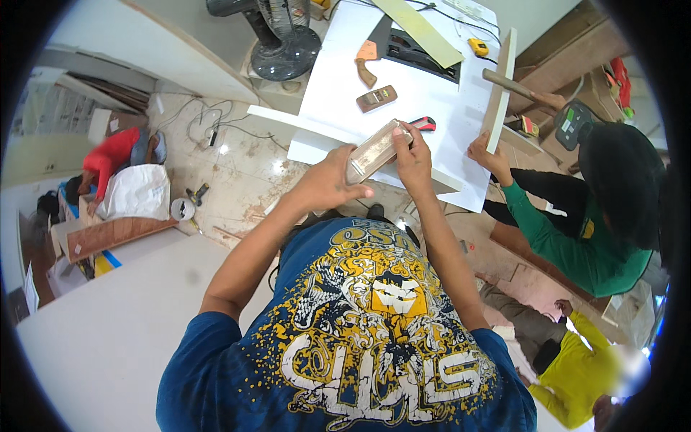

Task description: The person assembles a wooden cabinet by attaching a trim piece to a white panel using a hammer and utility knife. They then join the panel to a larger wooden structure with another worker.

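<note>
Both my hands hold a rectangular, pale brown block-like object (pixel 371 153) with smooth, lighter edges, tilted up to the right in front of my chest. My left hand (pixel 322 181) wraps its lower left end, thumb stretched out below. Around the upper right end close the fingers of my right hand (pixel 413 163). I cannot tell exactly what kind of object it is. Just beyond it, on the white worktable (pixel 327 97), lie a red and black utility knife (pixel 423 124) and a small wooden hand plane (pixel 376 99). A narrow white board (pixel 309 127) runs along the table's near side, partly behind my hands.
A handsaw (pixel 366 63), a yellowish strip (pixel 421 32) and a yellow tape measure (pixel 478 47) lie farther back. A black fan (pixel 286 54) stands at left. At right, a person in green (pixel 576 245) steadies an upright white panel (pixel 502 90). Cables (pixel 216 119) cross the dusty floor.
</note>
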Action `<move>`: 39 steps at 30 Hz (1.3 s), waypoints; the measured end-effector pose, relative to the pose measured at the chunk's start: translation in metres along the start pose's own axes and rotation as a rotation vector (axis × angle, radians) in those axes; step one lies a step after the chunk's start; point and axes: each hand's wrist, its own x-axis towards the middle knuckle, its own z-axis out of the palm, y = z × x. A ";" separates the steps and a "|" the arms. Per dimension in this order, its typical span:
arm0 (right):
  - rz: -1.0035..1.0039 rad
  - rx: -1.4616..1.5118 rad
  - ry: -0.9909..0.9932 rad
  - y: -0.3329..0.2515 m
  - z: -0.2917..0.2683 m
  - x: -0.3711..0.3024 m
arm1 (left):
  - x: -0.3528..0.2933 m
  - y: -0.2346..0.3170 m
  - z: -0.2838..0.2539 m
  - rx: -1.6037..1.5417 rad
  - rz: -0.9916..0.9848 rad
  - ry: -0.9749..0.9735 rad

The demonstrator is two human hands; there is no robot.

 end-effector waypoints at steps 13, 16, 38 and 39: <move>-0.248 -0.500 -0.305 0.011 -0.066 -0.001 | -0.009 0.056 0.081 0.342 -0.175 0.316; -0.186 -0.718 -0.448 -0.005 -0.070 -0.012 | -0.004 0.061 0.085 0.384 -0.236 0.331; -0.306 -1.117 -0.291 0.024 -0.053 -0.039 | -0.016 0.030 0.081 0.330 -0.255 0.376; -0.288 -1.124 -0.299 0.025 -0.054 -0.040 | -0.020 0.014 0.072 0.353 -0.304 0.429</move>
